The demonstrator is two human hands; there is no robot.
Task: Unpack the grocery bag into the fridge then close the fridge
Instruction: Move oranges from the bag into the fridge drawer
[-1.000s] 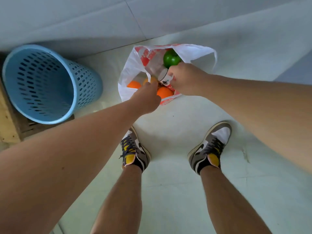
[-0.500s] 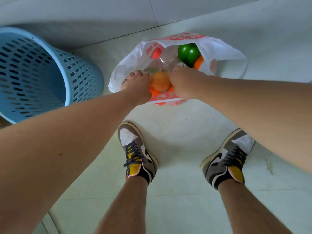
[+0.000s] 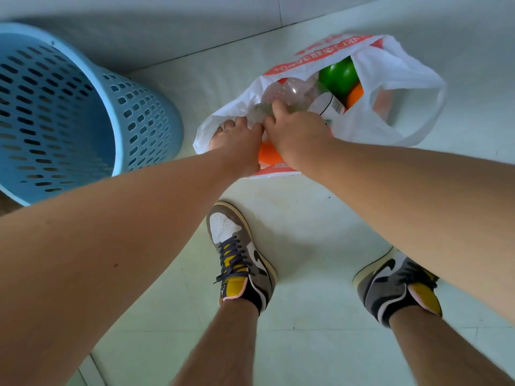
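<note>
**Both hands in the bag mouth, fridge out of sight**

We stand over the grocery bag (image 3: 390, 129) on the floor, beside a blue basket (image 3: 83, 112). Our left hand (image 3: 239, 143) reaches under the bag's near edge, likely holding it open; its fingers are partly hidden, so we cannot tell their grip. Our right hand (image 3: 298, 132) curls its fingers onto the clear bottle (image 3: 289, 91). A green pepper (image 3: 338, 76) sits at the far edge. The oranges are mostly covered.

- Pale green tiled floor (image 3: 306, 344) fills most of the view.
- Grey wall (image 3: 167, 26) at twelve o'clock.
- Blue perforated plastic basket (image 3: 145, 112) at ten o'clock.
</note>
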